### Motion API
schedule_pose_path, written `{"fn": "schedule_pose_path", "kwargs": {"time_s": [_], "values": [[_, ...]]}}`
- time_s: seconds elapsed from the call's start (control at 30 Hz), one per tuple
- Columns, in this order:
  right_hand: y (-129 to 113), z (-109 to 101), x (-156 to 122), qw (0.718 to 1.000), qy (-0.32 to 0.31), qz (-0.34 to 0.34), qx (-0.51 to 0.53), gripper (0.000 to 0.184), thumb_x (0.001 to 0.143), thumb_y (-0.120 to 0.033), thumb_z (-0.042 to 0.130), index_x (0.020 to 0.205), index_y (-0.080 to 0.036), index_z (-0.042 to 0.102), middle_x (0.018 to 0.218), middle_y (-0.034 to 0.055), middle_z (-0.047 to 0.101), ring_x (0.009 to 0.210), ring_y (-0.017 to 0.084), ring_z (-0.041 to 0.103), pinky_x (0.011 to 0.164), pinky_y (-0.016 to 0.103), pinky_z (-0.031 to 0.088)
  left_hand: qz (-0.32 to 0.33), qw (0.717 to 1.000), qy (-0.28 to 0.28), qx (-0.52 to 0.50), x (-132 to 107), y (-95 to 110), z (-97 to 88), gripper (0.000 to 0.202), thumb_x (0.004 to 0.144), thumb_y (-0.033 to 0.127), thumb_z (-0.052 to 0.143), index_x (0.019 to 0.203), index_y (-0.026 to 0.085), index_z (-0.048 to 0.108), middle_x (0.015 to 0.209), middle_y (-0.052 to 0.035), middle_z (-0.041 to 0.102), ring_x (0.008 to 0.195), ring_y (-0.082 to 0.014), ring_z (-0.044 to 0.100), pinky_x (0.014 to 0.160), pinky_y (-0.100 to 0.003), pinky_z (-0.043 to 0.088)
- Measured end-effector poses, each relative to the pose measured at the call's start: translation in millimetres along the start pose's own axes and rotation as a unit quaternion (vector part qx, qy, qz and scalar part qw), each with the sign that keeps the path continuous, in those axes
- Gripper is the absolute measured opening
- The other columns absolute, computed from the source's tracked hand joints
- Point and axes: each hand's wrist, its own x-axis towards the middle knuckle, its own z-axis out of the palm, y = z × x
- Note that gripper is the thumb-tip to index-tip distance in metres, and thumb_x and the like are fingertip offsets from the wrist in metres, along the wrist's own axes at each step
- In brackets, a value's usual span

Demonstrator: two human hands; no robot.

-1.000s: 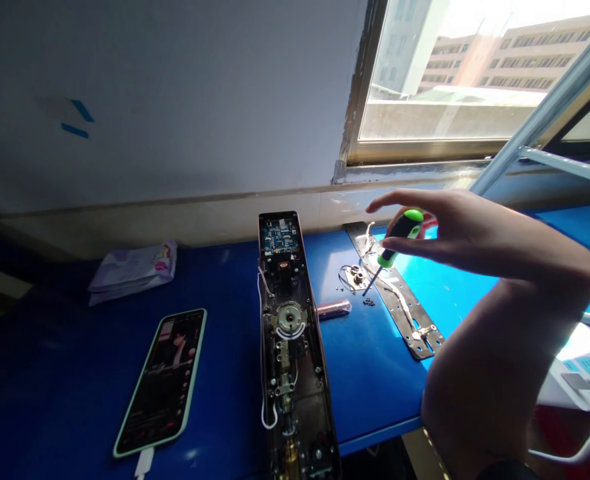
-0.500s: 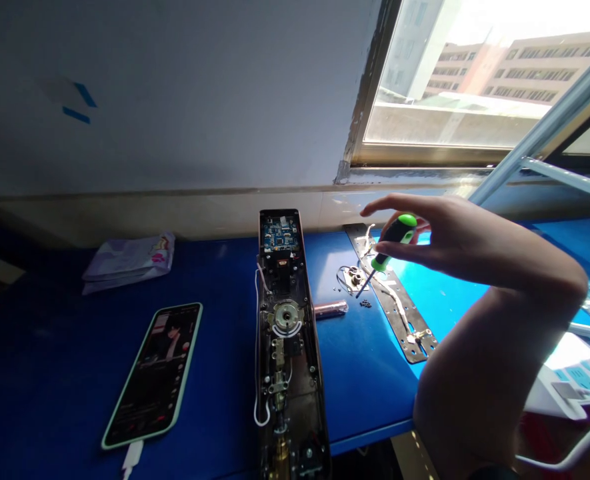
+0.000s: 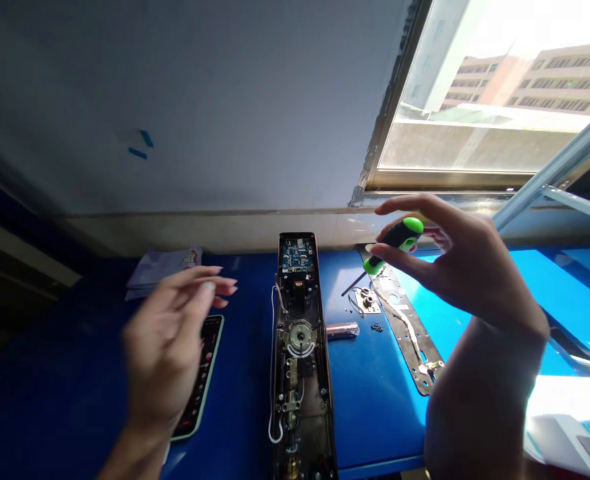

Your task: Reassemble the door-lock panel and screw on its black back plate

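While your right hand (image 3: 457,270) grips the green screwdriver (image 3: 397,241) up in the air, your left hand (image 3: 167,343) is open and holds nothing. The long lock (image 3: 301,347) lies on the bench (image 3: 369,393) between your hands, and the phone (image 3: 212,353) lies under your left hand.

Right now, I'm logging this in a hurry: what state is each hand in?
Left hand: open, holding nothing, raised over the phone.
Right hand: holding the screwdriver between thumb and fingers.

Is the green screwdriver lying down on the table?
No, the right hand pinches the screwdriver by its handle and holds it in the air above the table.
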Motion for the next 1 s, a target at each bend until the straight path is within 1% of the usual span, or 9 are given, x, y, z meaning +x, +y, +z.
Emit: {"fn": "schedule_pose_path", "kwargs": {"time_s": [0.07, 0.13, 0.2, 0.27, 0.37, 0.47, 0.6, 0.83, 1.0], "values": [[-4, 11, 5, 0.997, 0.057, -0.010, 0.042, 0.033, 0.088, -0.039, 0.084, 0.115, -0.027, 0.070, 0.093, -0.0006, 0.080, 0.081, 0.020, 0.078, 0.078, 0.038, 0.066, -0.039, 0.998, -0.023, -0.034, 10, -20, 25.8, 0.034, 0.096, 0.042, 0.069, 0.122, 0.019, 0.070, 0.125, -0.0108, 0.073, 0.115, -0.0272, 0.071, 0.101, -0.044, 0.059], [-8, 22, 10, 0.993, 0.089, -0.021, 0.080, 0.033, 0.085, -0.038, 0.087, 0.109, -0.025, 0.069, 0.095, 0.0005, 0.079, 0.084, 0.020, 0.078, 0.077, 0.038, 0.066, -0.069, 0.994, -0.057, -0.057, 16, -39, 49.5, 0.043, 0.092, 0.042, 0.072, 0.129, 0.021, 0.067, 0.139, -0.0117, 0.067, 0.129, -0.0298, 0.064, 0.111, -0.047, 0.054], [-12, 32, 14, 0.988, 0.106, -0.034, 0.103, 0.031, 0.084, -0.036, 0.088, 0.107, -0.024, 0.070, 0.096, 0.0014, 0.079, 0.086, 0.020, 0.077, 0.076, 0.037, 0.065, -0.098, 0.986, -0.092, -0.100, 17, -51, 65.9, 0.048, 0.094, 0.044, 0.070, 0.137, 0.023, 0.061, 0.149, -0.0118, 0.062, 0.135, -0.0300, 0.061, 0.112, -0.046, 0.053], [-15, 41, 17, 0.987, 0.111, -0.044, 0.104, 0.029, 0.085, -0.032, 0.088, 0.108, -0.023, 0.072, 0.096, 0.0012, 0.080, 0.085, 0.019, 0.077, 0.076, 0.036, 0.064, -0.105, 0.975, -0.127, -0.152, 13, -57, 74.6, 0.049, 0.097, 0.043, 0.067, 0.142, 0.024, 0.057, 0.151, -0.0110, 0.060, 0.138, -0.0289, 0.059, 0.113, -0.044, 0.052], [-19, 51, 21, 0.989, 0.100, -0.054, 0.092, 0.031, 0.085, -0.028, 0.088, 0.112, -0.022, 0.074, 0.097, 0.0006, 0.081, 0.081, 0.016, 0.076, 0.076, 0.034, 0.063, -0.111, 0.960, -0.171, -0.192, 4, -62, 79.1, 0.051, 0.098, 0.039, 0.067, 0.146, 0.027, 0.054, 0.152, -0.0090, 0.061, 0.139, -0.0270, 0.060, 0.116, -0.042, 0.049], [-22, 57, 24, 0.991, 0.080, -0.062, 0.086, 0.030, 0.086, -0.025, 0.086, 0.113, -0.021, 0.075, 0.098, 0.0009, 0.082, 0.078, 0.014, 0.075, 0.071, 0.031, 0.062, -0.128, 0.952, -0.191, -0.202, -5, -67, 80.4, 0.054, 0.097, 0.035, 0.069, 0.148, 0.028, 0.052, 0.150, -0.0079, 0.063, 0.137, -0.0267, 0.062, 0.119, -0.042, 0.046], [-22, 60, 27, 0.993, 0.055, -0.069, 0.082, 0.028, 0.087, -0.024, 0.086, 0.112, -0.018, 0.075, 0.097, 0.0026, 0.082, 0.078, 0.014, 0.076, 0.069, 0.028, 0.062, -0.141, 0.944, -0.214, -0.207, -13, -73, 80.8, 0.051, 0.096, 0.033, 0.069, 0.145, 0.028, 0.055, 0.144, -0.0072, 0.067, 0.133, -0.0275, 0.064, 0.116, -0.042, 0.048], [-22, 66, 29, 0.995, 0.037, -0.064, 0.073, 0.026, 0.088, -0.026, 0.085, 0.109, -0.016, 0.076, 0.093, 0.0038, 0.081, 0.076, 0.015, 0.076, 0.068, 0.027, 0.062, -0.133, 0.952, -0.218, -0.169, -15, -65, 80.3, 0.045, 0.093, 0.029, 0.066, 0.137, 0.025, 0.061, 0.142, -0.0070, 0.066, 0.134, -0.0293, 0.061, 0.121, -0.045, 0.042], [-26, 68, 29, 0.996, 0.054, -0.056, 0.049, 0.023, 0.085, -0.029, 0.087, 0.100, -0.019, 0.072, 0.086, -0.0004, 0.077, 0.069, 0.012, 0.070, 0.063, 0.025, 0.057, -0.118, 0.954, -0.226, -0.155, -14, -63, 80.2, 0.044, 0.092, 0.028, 0.065, 0.136, 0.024, 0.062, 0.139, -0.0079, 0.068, 0.130, -0.0291, 0.063, 0.120, -0.046, 0.043]]}}
